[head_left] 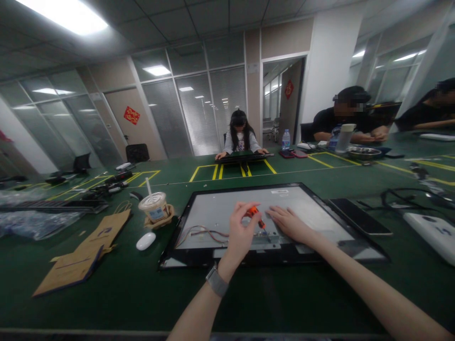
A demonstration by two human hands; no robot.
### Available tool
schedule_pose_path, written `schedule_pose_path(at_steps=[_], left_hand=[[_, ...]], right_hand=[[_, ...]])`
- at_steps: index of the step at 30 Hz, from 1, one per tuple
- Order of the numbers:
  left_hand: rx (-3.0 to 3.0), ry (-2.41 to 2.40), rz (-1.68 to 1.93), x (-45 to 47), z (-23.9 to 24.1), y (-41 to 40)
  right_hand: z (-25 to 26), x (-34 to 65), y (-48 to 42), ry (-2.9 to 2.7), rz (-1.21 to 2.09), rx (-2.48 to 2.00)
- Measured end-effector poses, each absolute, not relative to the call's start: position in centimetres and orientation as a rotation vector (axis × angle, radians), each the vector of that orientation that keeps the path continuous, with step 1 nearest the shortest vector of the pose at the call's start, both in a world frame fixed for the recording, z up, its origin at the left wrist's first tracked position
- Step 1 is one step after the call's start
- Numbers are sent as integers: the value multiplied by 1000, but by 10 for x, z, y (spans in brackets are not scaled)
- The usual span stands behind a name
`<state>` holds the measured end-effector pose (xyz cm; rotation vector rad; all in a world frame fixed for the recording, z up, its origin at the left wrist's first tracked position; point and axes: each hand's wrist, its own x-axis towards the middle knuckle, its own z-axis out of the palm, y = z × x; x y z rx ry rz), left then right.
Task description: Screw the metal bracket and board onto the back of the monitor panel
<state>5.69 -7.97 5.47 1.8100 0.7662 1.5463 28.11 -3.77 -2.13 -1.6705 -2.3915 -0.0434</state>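
Observation:
A flat display panel (208,215) with a silvery back and black frame lies before me on the table. My left hand (241,229), with a watch (216,281) on its wrist, grips an orange-handled screwdriver (253,211). The shaft slants down and right to a small metal bracket (273,240) near the panel's front edge; I cannot tell whether the tip sits in a screw. Flat on the panel, just right of the screwdriver, rests my right hand (289,223) with its fingers stretched out. Thin coloured wires (204,230) run across the panel left of my left hand.
To the left stand a drink cup (153,207) with a straw, a white oval case (146,241) and a paper bag (88,246). A black phone-like slab (359,216), cables and a white device (432,232) lie right. Other people sit across the green table (117,303).

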Motion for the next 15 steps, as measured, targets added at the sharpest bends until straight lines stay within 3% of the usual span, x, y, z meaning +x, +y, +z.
schedule_pose_path(at_steps=[15], left_hand=[[1832,746,1547,58,56,-83]], right_hand=[[-22,282,-38,-2381,-35,-1645]])
